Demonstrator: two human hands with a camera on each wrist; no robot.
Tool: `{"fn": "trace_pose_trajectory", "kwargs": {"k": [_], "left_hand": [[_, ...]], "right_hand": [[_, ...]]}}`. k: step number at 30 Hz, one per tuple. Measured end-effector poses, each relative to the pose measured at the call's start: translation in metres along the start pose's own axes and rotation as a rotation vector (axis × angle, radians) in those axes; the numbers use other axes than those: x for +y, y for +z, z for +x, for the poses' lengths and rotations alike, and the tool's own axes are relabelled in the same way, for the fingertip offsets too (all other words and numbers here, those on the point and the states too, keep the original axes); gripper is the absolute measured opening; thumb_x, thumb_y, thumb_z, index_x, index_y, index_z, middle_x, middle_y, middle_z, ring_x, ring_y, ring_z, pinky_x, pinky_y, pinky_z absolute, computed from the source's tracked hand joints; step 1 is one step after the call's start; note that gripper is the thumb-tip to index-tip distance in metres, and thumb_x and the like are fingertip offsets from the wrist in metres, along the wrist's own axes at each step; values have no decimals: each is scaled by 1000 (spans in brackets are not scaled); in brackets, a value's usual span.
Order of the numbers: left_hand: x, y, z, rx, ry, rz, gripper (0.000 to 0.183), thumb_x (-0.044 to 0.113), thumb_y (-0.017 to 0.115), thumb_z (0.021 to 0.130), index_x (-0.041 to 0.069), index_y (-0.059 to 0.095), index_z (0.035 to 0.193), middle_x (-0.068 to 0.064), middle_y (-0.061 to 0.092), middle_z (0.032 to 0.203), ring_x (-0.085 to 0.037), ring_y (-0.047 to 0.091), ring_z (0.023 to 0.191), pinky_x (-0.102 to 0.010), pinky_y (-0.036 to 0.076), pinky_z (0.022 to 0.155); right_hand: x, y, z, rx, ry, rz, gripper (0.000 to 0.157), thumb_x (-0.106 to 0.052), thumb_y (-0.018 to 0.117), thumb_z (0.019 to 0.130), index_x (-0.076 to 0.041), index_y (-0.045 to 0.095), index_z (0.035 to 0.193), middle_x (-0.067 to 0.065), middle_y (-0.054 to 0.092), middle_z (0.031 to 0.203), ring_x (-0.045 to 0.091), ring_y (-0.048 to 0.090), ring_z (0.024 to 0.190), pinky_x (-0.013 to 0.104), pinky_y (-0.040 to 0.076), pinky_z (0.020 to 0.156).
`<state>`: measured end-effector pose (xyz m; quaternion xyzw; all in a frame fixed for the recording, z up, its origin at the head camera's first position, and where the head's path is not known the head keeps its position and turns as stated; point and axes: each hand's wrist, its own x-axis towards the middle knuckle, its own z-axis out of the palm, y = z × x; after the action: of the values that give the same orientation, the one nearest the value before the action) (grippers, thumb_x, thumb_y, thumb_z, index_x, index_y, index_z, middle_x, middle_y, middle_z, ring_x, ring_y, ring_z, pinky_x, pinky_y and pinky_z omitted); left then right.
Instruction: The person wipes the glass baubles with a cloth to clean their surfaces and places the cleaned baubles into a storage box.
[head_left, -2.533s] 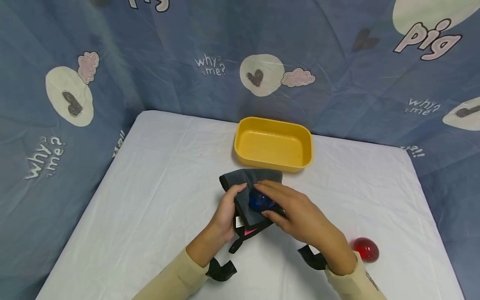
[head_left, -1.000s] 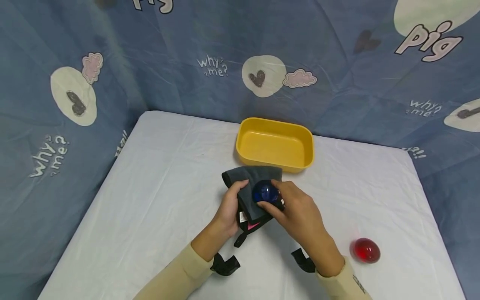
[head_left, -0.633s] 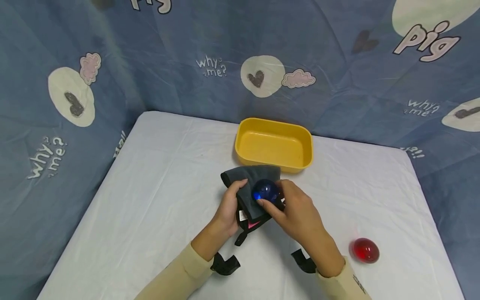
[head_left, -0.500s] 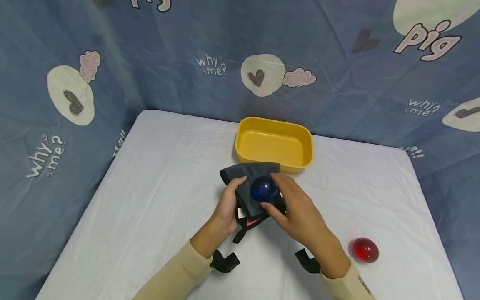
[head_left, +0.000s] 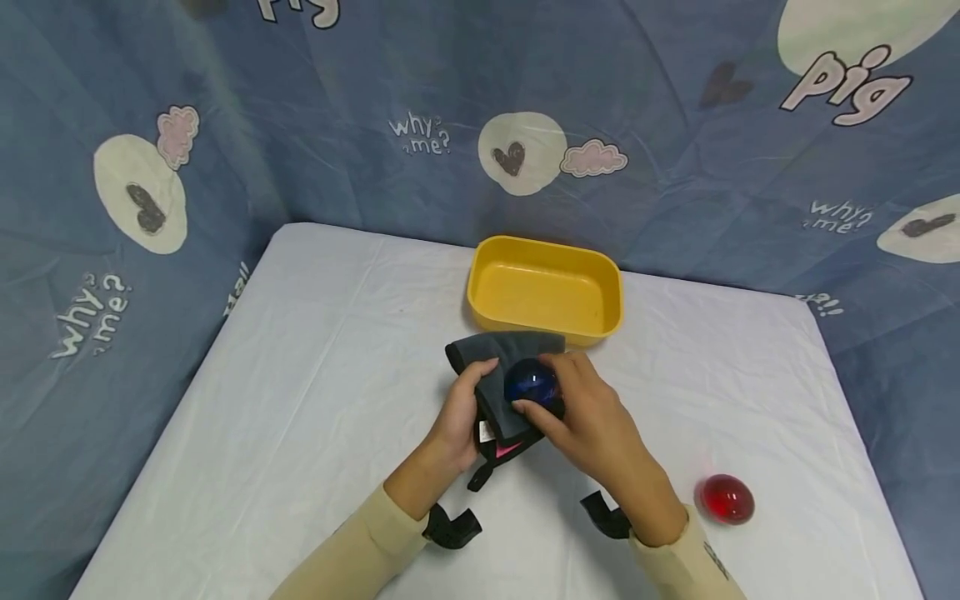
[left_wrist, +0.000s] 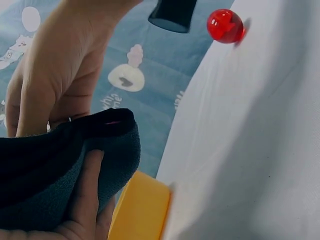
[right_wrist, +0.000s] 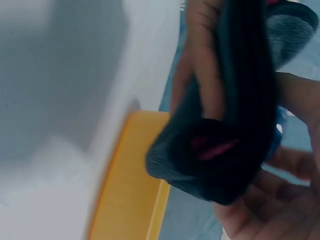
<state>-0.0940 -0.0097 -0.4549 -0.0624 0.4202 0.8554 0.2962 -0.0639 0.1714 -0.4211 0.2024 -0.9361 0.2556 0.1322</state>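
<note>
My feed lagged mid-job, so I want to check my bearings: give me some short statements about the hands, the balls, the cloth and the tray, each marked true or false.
1. The left hand grips the folded gray cloth. True.
2. The right hand holds the translucent blue ball. True.
3. The translucent red ball lies on the white tablecloth, outside the yellow plastic tray. True.
4. The translucent blue ball sits in the yellow plastic tray. False: it is between the right hand's thumb and fingers.
5. In the head view, the yellow plastic tray appears below the folded gray cloth. False: it appears above it.
</note>
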Motion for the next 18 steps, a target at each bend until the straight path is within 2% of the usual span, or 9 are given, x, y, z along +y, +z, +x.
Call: {"fn": "trace_pose_trajectory", "kwargs": {"k": [6,10,14,18], "left_hand": [[0,3,0,-15,14,-4,66,38,43,105,8,24,162,-16,42,151,-23,50,133,-35,44,112],[-1,4,0,-14,18,-12,65,36,42,106,7,25,161,-15,44,150,-22,51,131,-34,45,111],[0,4,0,2,34,-30,63,35,42,106,8,28,160,-14,44,151,-21,50,132,-34,44,111],[3,5,-1,6,47,-46,62,35,43,105,10,28,161,-13,41,155,-23,46,138,-37,41,115]], "right_hand": [[-1,11,2,157,97,-62,59,-45,88,84,0,55,104,6,54,78,22,55,64,37,51,54],[-2,14,2,173,129,-96,59,-50,86,85,-1,55,97,4,49,71,22,53,59,36,47,49],[-2,11,2,139,102,-114,58,-48,85,87,0,59,106,8,58,83,25,58,70,40,53,59],[-4,3,1,96,49,-101,65,-44,83,89,1,60,130,16,67,116,31,66,99,47,59,84]]}}
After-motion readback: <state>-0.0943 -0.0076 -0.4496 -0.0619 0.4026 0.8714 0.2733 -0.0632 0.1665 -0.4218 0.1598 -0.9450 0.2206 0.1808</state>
